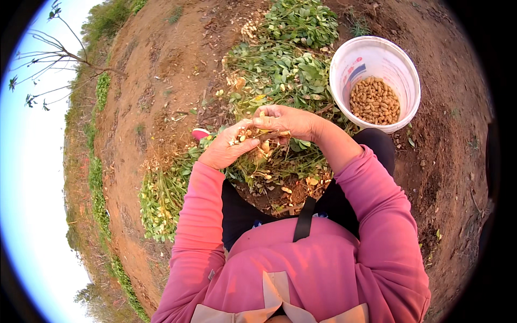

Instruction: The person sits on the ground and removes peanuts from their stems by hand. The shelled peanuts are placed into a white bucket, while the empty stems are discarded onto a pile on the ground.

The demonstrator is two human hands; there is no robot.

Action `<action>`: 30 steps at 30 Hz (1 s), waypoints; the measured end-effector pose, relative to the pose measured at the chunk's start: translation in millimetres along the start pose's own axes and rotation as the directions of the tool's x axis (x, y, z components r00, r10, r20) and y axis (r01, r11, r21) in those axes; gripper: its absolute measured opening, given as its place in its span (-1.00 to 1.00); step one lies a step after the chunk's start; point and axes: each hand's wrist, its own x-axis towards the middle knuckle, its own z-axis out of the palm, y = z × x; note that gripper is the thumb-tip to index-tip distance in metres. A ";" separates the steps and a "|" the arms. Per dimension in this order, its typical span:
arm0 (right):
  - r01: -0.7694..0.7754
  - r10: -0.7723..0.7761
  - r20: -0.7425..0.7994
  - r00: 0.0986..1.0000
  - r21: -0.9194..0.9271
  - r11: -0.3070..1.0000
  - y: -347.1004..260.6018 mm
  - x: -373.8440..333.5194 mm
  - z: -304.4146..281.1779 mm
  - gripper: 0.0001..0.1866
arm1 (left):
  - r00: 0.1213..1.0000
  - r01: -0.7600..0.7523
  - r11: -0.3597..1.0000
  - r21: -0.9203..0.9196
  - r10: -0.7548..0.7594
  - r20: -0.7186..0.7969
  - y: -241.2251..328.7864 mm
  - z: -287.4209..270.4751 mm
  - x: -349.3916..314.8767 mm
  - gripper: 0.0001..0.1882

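In front of my lap, both hands are closed around the root end of a pulled peanut plant [272, 134], with pale pods and thin roots hanging from it. My left hand [226, 148] grips it from the left, thumb across the roots. From the right, my right hand [293, 123] meets it, thumb and fingers pinched close to the stem. Whether a single pod sits between those fingertips is hidden. To the right stands a white bucket [390, 60], partly filled with loose peanuts [375, 100].
Piled peanut plants [285, 75] with green leaves stretch from between my legs to far ahead. More leafy plants [161, 202] lie by my left leg. Bare brown soil [161, 70] surrounds them, and a thin branching shrub [70, 54] rises at far left.
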 end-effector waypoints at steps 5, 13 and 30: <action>0.153 -0.141 -0.095 0.985 0.134 0.979 1.7 8.4 12.7 -0.64 | 0.997 -0.034 0.992 -0.123 0.026 -0.070 -7.3 2.8 -3.7 -0.55; 0.243 -0.269 -0.242 0.932 -0.130 0.961 3.9 13.4 16.2 -0.69 | 0.986 -0.006 1.000 0.014 0.009 -0.169 -18.9 -2.9 -2.7 -0.58; -0.474 -0.642 -0.685 0.344 -0.717 0.511 -13.8 -67.8 -89.0 -0.51 | 0.834 -0.161 0.933 -0.322 -0.046 -0.550 -12.4 -22.8 -21.6 -0.53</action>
